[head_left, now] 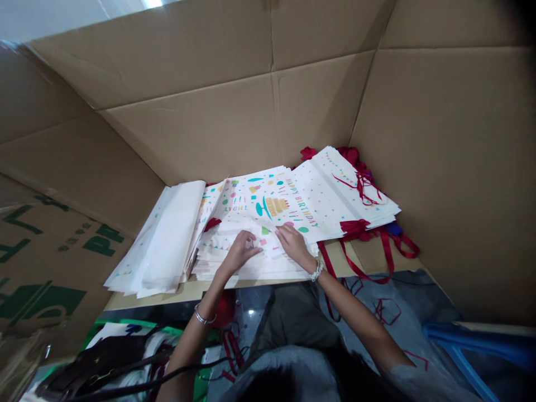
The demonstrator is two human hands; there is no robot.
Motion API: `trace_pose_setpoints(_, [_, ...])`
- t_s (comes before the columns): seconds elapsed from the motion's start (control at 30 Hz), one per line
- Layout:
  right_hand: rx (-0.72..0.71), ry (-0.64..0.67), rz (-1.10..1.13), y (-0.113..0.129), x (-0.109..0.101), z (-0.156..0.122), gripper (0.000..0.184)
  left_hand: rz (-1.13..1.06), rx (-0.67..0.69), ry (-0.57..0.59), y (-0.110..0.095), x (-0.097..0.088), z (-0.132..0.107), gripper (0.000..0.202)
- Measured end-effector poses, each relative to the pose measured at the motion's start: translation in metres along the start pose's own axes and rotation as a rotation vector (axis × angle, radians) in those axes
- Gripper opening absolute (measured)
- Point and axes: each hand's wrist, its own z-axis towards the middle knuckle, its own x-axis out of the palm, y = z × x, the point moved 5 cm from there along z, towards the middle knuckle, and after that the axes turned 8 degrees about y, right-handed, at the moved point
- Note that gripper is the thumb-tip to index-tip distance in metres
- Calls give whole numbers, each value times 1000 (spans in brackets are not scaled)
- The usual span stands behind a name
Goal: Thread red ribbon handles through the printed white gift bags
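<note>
"HAPPY BIRTHDAY" on white printed sheet (pixel 272 195), green letters (pixel 104 240) resembling "PP" on cardboard wall (pixel 62 262)

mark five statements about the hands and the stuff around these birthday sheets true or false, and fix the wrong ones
1. The right hand has its fingertips at a white sheet printed with a cake. True.
2. The left hand is clenched in a tight fist. False: a gap shows between its thumb and index finger.
3. A bracelet is worn on the left wrist. True.
4. The ribbon hanging below the right-hand sheets is yellow. False: that ribbon is red.
5. Green print marks the cardboard at the left of the picture. True.
</note>
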Motion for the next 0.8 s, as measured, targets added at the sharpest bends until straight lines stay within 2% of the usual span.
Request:
trace_pose_setpoints(0.07, [2,-7,33,-3,-1,2,33,72,81,98,-3,3,-4,34])
trace_pose_setpoints(0.2, [10,7,60,-5,-2,3,33,129,143,169,-8,-1,-1,18])
trace_pose_setpoints(0.3, [-2,1,59,-3,-3,1,33,89,155,216,-14,-1,6,18])
trace_pose_setpoints(0.37, [-19,9,45,-1,-2,0,32,12,111,218,-15,-1,10,20])
trace_pose_setpoints(0.53, [-94,105,-61,8,2,-3,27,-217,-125,74,-1,-3,19,28])
trace_pose_setpoints(0.7, [-95,93,-93,9,0,-7,26,-229,-139,-95,0,-4,22,29])
trace_pose_setpoints(0.8, [-60,46,-41,5,-2,-6,33,-162,-218,-205,5,-5,13,37])
